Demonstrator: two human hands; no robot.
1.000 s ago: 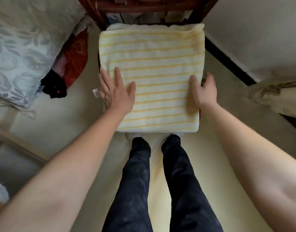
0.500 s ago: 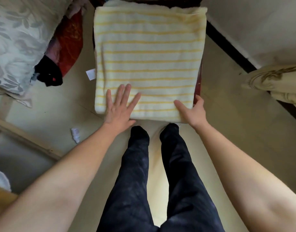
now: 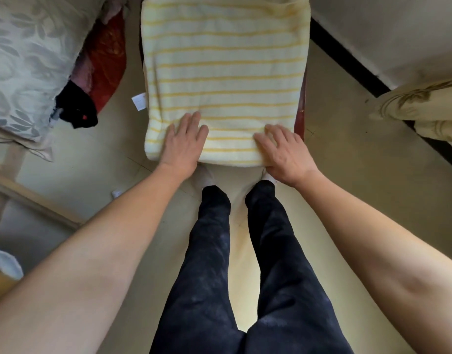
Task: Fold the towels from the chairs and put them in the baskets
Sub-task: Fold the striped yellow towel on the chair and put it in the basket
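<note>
A white towel with thin yellow stripes (image 3: 225,72) lies folded into a square on a dark red chair seat (image 3: 300,116), of which only a strip shows at the towel's right side. My left hand (image 3: 185,141) rests flat, fingers apart, on the towel's near left part. My right hand (image 3: 283,149) lies palm down on the near right corner, fingers over the front edge. A small white label (image 3: 139,101) sticks out at the towel's left edge. No basket is in view.
A grey leaf-patterned cushion (image 3: 28,60) and a heap of red and black cloth (image 3: 102,70) lie at the left. A wall with a dark skirting (image 3: 347,57) runs at the right, with beige patterned fabric (image 3: 424,106) beside it. My legs stand below the chair.
Both hands slid from the towel's sides down to its near edge and now lie flat on it. The view tilted, so the chair back has left the frame.
</note>
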